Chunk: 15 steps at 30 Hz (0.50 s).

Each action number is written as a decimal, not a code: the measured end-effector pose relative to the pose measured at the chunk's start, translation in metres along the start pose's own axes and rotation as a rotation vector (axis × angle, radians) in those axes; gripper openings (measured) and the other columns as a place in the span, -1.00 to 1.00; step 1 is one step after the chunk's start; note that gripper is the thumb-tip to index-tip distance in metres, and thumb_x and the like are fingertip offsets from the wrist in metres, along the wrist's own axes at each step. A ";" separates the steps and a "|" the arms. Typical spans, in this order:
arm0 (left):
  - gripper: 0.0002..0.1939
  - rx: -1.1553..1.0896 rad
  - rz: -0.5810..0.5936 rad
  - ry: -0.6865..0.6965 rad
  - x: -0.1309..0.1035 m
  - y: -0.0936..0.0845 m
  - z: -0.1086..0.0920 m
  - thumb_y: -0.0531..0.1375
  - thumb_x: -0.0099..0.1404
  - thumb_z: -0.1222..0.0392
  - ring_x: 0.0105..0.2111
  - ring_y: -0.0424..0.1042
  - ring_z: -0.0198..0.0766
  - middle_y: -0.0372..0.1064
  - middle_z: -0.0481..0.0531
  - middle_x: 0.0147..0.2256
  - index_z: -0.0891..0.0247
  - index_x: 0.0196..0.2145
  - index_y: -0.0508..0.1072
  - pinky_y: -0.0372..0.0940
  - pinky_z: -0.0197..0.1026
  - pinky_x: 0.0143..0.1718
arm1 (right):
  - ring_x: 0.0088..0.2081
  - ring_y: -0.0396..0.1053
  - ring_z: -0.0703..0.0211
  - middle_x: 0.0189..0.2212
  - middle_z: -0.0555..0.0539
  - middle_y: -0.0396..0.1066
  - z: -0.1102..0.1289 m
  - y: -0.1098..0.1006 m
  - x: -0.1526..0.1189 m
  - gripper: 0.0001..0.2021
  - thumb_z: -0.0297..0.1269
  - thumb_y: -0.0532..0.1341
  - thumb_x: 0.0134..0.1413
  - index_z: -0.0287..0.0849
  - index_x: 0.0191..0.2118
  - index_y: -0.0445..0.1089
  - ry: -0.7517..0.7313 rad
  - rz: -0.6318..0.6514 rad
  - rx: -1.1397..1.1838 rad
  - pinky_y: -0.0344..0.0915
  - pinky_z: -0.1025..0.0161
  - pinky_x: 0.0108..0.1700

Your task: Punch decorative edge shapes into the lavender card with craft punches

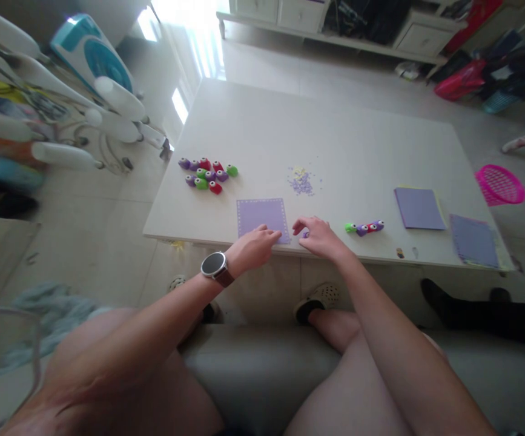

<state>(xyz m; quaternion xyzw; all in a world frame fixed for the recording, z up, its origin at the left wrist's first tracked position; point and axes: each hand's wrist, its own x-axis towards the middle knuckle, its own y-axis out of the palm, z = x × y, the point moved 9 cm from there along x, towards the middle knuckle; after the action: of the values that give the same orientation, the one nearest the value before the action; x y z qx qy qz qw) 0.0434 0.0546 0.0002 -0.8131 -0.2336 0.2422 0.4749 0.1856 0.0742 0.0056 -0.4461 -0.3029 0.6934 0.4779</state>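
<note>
A purple paper sheet [261, 217] lies at the table's front edge, with small holes punched along its left, top and right borders. My left hand [257, 247], a watch on its wrist, rests on the sheet's lower part with fingers stretched out. Just right of the sheet, my right hand [317, 237] curls round a small purple craft punch [306, 234], mostly hidden by the fingers. Beyond the hands is a scatter of purple and yellow paper bits [302, 181]. A row of green, purple and red craft punches [364, 228] stands to the right of my right hand.
Several more coloured punches [205, 174] are grouped at the left on the white table [335, 130]. Stacked purple paper [420, 208] and a second pile of sheets [474, 241] lie at the right. A pink basket [501, 184] stands past the table's right end.
</note>
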 end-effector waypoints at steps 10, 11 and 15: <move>-0.70 -0.001 -0.005 0.013 0.001 0.002 0.001 0.09 0.33 0.49 0.00 0.39 -0.03 0.52 0.13 -0.13 0.27 -0.04 0.40 0.37 -0.06 0.01 | 0.10 0.52 -0.01 -0.06 -0.03 0.67 -0.002 0.015 0.001 -0.63 -0.59 0.20 0.02 -0.07 -0.10 0.53 0.072 0.104 0.068 0.24 -0.01 0.24; -0.70 -0.001 -0.002 0.012 0.001 0.002 0.001 0.09 0.33 0.49 0.01 0.39 -0.02 0.52 0.13 -0.13 0.27 -0.04 0.40 0.37 -0.06 0.01 | 0.13 0.51 -0.04 0.01 -0.08 0.65 -0.006 0.013 0.003 -0.61 -0.57 0.21 0.04 -0.08 -0.04 0.52 0.096 0.067 0.071 0.26 -0.02 0.25; -0.71 -0.006 0.005 0.003 0.001 0.001 0.001 0.07 0.33 0.50 0.00 0.39 -0.03 0.51 0.13 -0.12 0.26 -0.07 0.40 0.38 -0.05 0.01 | 0.29 0.38 -0.24 0.28 -0.34 0.43 -0.029 -0.007 0.006 -0.45 -0.43 0.26 0.13 -0.22 0.27 0.35 0.229 -0.201 0.041 0.28 -0.13 0.30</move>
<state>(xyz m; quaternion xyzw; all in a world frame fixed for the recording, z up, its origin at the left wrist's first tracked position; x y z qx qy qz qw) 0.0434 0.0553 -0.0015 -0.8155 -0.2313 0.2416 0.4723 0.2143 0.0821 -0.0022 -0.4798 -0.2753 0.5926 0.5855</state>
